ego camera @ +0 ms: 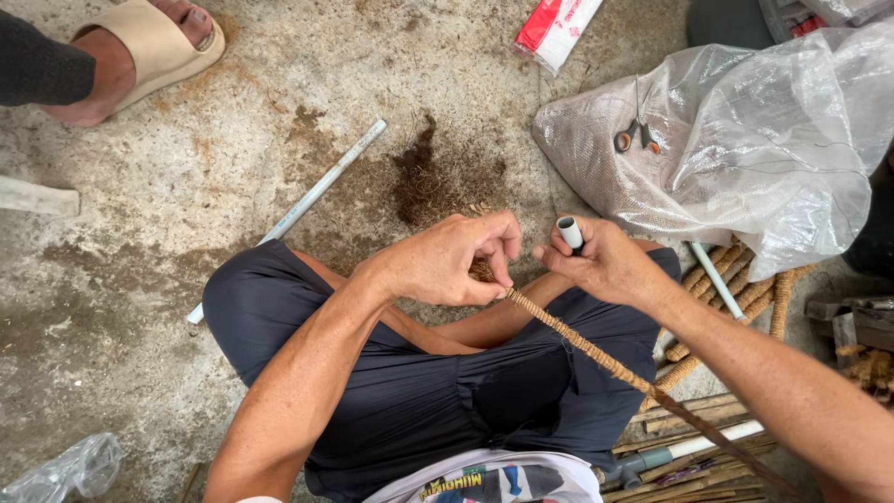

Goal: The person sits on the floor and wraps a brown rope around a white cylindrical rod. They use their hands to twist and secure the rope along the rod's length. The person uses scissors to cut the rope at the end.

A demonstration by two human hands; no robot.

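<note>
l hand (pixel 447 265) pinching tip of long brown fibre-wrapped stick (pixel 596 352) w/ thumb + fingers, stick axis slanting down-right past lap, r hand (pixel 605 265) just beside, curled round small white plastic tube (pixel 569 232).

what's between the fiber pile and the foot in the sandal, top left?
Head view: a white pipe lies aslant on the concrete floor between the fiber pile and the sandalled foot; otherwise only stained concrete.

Occluded / cropped bits – head view

Wrapped stick (pixel 596 354) tip buried under left hand (pixel 445 263); its far end runs off lower right. White tube (pixel 569 232) body hidden in right hand (pixel 605 265). Sandalled foot (pixel 140 51) cropped upper left – scissors (pixel 633 138) too small for detail.
</note>
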